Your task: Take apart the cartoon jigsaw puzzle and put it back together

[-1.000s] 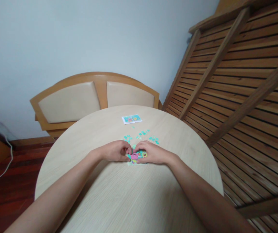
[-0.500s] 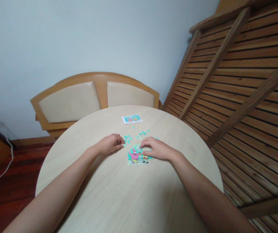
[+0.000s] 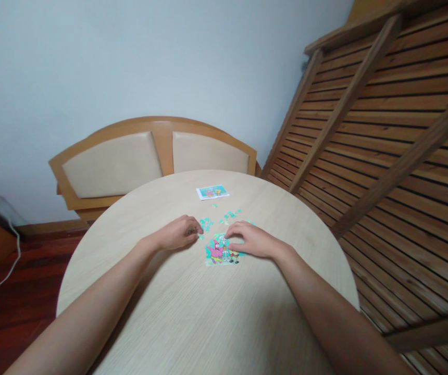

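Note:
A partly assembled jigsaw puzzle [image 3: 216, 253] with cartoon figures lies flat on the round table. My right hand [image 3: 253, 239] rests over its right side, thumb and fingers apart, covering part of the picture. Left of the puzzle, my left hand [image 3: 179, 233] is low at the tabletop with loosely curled fingers, a gap between thumb and forefinger. Its fingertips are beside loose teal puzzle pieces [image 3: 206, 224]; any contact with them is too small to make out. More loose pieces [image 3: 232, 214] lie behind the puzzle, near my right fingers.
A folded picture sheet [image 3: 213, 192] with similar cartoon figures lies farther back on the pale round table [image 3: 177, 307]. Behind it stands a padded wooden backrest [image 3: 162, 125] against the wall. Wooden slatted panels [image 3: 364, 135] lean at the right. A white cable [image 3: 17, 245] hangs at the left.
The fingers of my left hand have shifted very slightly beside the loose pieces. My right hand and the puzzle look nearly the same.

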Demonstrator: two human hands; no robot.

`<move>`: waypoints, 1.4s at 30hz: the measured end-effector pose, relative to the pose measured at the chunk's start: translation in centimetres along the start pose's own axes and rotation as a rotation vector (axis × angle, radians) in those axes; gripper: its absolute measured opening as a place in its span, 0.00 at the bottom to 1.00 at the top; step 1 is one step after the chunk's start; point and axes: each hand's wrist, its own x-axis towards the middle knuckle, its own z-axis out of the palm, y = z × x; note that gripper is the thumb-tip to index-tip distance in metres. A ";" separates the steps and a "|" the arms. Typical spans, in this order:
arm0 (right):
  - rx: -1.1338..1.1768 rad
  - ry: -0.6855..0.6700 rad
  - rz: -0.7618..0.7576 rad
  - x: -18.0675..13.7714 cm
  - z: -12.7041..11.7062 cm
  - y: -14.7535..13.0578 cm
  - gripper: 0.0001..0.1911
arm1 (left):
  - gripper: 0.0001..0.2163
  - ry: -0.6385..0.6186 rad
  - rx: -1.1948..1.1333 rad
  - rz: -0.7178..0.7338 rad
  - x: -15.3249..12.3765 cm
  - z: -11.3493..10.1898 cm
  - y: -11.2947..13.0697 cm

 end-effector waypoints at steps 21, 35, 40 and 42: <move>0.006 0.028 0.043 -0.6 -1.1 0.3 0.12 | 0.13 0.153 0.048 -0.161 -0.3 0.2 -0.8; -0.018 0.141 0.285 -2.3 -2.9 4.0 0.13 | 0.16 0.187 -0.064 -0.291 0.5 2.3 -2.0; -0.021 0.135 0.251 -2.0 -2.6 3.1 0.12 | 0.17 0.187 -0.147 -0.292 0.3 1.8 -1.7; -0.015 0.127 0.241 -1.9 -2.5 2.9 0.12 | 0.18 0.196 -0.119 -0.306 0.2 1.6 -1.8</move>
